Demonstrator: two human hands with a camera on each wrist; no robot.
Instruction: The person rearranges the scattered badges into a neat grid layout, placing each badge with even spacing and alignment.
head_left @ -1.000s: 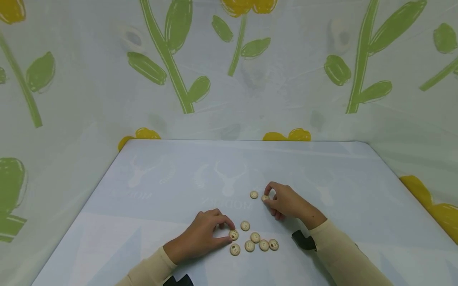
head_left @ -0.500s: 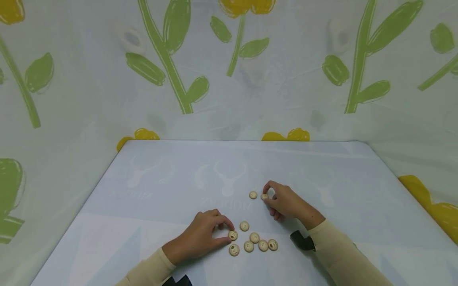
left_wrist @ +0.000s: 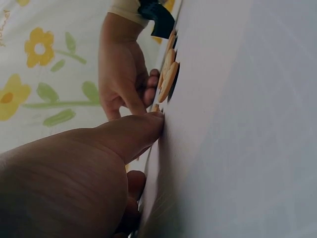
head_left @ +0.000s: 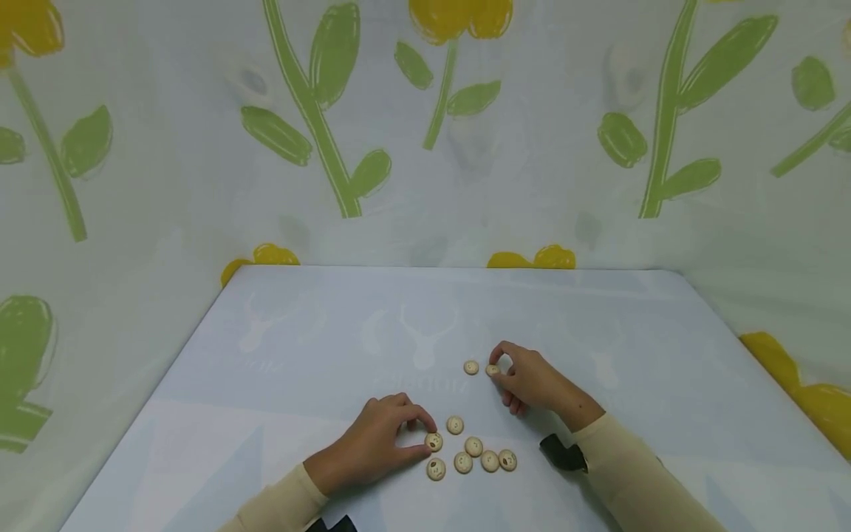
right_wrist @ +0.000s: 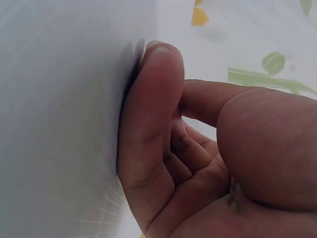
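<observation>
Small round pale wooden discs with dark printed marks lie on the table. My left hand point(head_left: 377, 442) pinches one wooden disc point(head_left: 433, 442) between thumb and index finger, at the left of the near group. Farther back, my right hand point(head_left: 532, 378) pinches another wooden disc point(head_left: 492, 369) with thumb and index fingertip. A loose disc point(head_left: 470, 367) lies just left of it. Right below the disc at my left hand is another disc point(head_left: 436, 469). In the right wrist view, the fingers of the right hand point(right_wrist: 173, 148) hide its disc. The left wrist view shows the left thumb point(left_wrist: 143, 126) low over the table.
Several more discs lie between and in front of the hands, among them a single disc point(head_left: 455, 425) and a touching pair whose right disc point(head_left: 507, 459) is nearest the right sleeve. The pale table point(head_left: 319, 332) ends at a flower-print cloth point(head_left: 532, 170). Black straps point(head_left: 563, 453) hang at the wrists.
</observation>
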